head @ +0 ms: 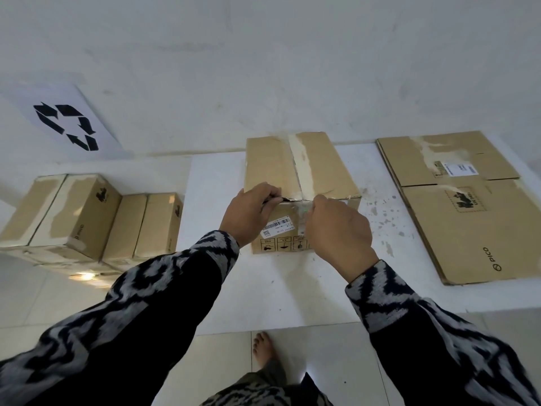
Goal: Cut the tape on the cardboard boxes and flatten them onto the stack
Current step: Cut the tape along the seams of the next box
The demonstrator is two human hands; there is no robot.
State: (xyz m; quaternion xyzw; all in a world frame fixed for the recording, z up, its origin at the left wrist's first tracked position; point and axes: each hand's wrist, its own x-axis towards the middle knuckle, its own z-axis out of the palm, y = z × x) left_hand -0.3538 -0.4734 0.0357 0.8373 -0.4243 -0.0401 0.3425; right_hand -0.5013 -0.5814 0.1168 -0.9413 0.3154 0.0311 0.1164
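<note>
A closed cardboard box (316,168) stands on the white table (222,183), in the middle, with a pale strip of torn tape along its top seam. My left hand (250,212) grips the near top edge of the box left of the seam. My right hand (336,227) is curled at the seam on the near edge, pinching what looks like a shiny strip of tape; what it holds is mostly hidden. A stack of flattened boxes (468,218) lies on the table's right side.
Two more closed boxes, one larger (70,212) and one smaller (146,227), stand to the left, beside the table. A white sheet with a black recycling sign (66,126) hangs on the wall at the left. My bare foot (265,350) is on the tiled floor below.
</note>
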